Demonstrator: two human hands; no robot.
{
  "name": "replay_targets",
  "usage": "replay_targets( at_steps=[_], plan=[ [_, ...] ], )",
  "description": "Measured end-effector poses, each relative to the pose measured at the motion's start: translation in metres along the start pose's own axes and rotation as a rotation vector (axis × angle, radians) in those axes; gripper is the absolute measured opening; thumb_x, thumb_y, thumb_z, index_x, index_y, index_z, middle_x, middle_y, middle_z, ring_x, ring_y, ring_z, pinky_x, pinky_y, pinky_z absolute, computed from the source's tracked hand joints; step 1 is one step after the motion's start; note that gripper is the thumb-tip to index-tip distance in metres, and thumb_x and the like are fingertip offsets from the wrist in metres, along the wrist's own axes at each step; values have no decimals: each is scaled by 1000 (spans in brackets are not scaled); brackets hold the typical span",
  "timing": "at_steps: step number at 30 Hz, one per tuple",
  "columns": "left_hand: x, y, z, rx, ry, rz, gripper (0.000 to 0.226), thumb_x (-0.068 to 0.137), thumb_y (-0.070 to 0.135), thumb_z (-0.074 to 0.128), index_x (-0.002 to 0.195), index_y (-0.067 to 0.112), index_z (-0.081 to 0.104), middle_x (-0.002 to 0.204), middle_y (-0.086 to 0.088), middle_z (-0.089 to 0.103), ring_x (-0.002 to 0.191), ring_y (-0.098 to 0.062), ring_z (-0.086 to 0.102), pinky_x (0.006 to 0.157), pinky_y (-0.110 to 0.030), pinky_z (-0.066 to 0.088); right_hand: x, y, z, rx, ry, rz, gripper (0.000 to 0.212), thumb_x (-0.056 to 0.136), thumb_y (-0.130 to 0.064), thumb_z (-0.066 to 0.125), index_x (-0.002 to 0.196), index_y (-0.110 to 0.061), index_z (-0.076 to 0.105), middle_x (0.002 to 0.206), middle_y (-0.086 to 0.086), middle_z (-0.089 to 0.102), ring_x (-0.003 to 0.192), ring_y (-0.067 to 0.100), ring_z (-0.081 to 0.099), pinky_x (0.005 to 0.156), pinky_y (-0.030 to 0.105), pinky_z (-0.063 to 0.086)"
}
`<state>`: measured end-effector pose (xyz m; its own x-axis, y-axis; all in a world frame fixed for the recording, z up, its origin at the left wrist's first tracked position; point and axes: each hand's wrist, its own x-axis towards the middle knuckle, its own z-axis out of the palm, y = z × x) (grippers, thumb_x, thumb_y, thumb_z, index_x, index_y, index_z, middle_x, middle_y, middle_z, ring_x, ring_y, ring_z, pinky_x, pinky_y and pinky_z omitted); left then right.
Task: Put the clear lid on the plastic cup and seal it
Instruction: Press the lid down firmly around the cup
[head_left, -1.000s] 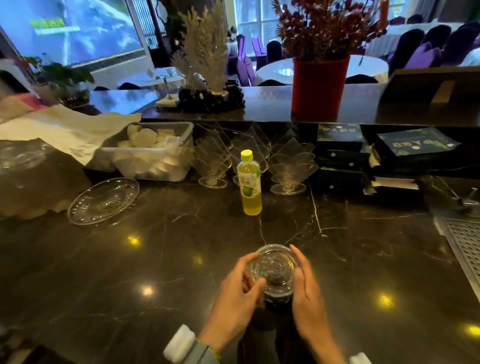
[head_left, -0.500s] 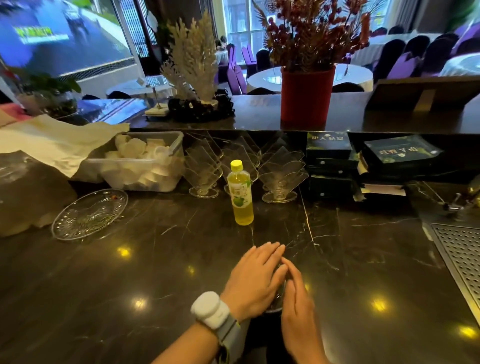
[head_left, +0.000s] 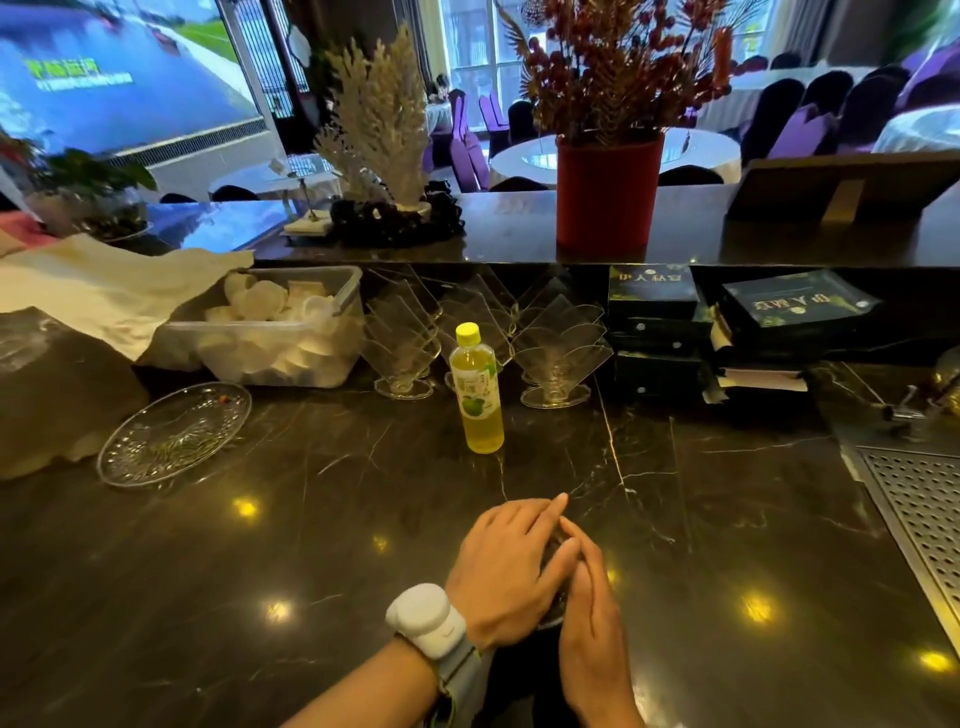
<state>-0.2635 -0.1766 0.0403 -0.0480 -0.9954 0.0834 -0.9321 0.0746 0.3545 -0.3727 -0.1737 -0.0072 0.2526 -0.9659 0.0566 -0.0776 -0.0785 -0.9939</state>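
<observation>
Press down evenly with left hand, flat and released, over lid and cup, both almost hidden beneath fingers. Steady with right hand; grip cannot be told. Keep cup upright on surface; work round rim.
</observation>
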Motion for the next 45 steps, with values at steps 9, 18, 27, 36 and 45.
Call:
replay_targets(
  at_steps=[9,18,27,36,45],
  plan=[
    [-7,4,3,43,44,87,62,91,53,25,142,18,30,144,-3,45,136,-13,34,115,-29,16,-2,6,-7,-8,-23,-53,36,97,-43,25,128,-46,41,130,-25,49,119,-7,49,90,9,40],
    [-10,-1,-18,53,-230,145,78,85,62,38,147,29,3,158,0,12,145,-11,0,120,-37,1,3,0,-16,182,-139,70,37,97,-44,30,132,-45,38,129,-27,46,111,-17,47,84,11,46],
    [26,-9,-35,96,-239,126,80,74,51,63,139,45,16,145,-2,22,130,-22,23,106,-37,37,12,18,-34,325,94,251,45,81,-63,38,121,-44,44,120,0,59,119,23,52,104,44,38],
    [136,-31,-27,165,-87,-54,82,72,46,66,141,32,23,139,-14,30,125,-36,32,104,-47,39,13,26,-50,273,102,290,86,40,-94,46,108,-40,52,109,-3,62,104,9,59,96,32,44],
    [161,-46,-9,243,-39,-164,82,77,50,60,144,26,19,148,-18,26,134,-38,24,110,-50,30,12,33,-49,199,82,356,60,61,-83,44,104,-42,53,102,-7,66,100,8,63,89,26,47]
  ],
)
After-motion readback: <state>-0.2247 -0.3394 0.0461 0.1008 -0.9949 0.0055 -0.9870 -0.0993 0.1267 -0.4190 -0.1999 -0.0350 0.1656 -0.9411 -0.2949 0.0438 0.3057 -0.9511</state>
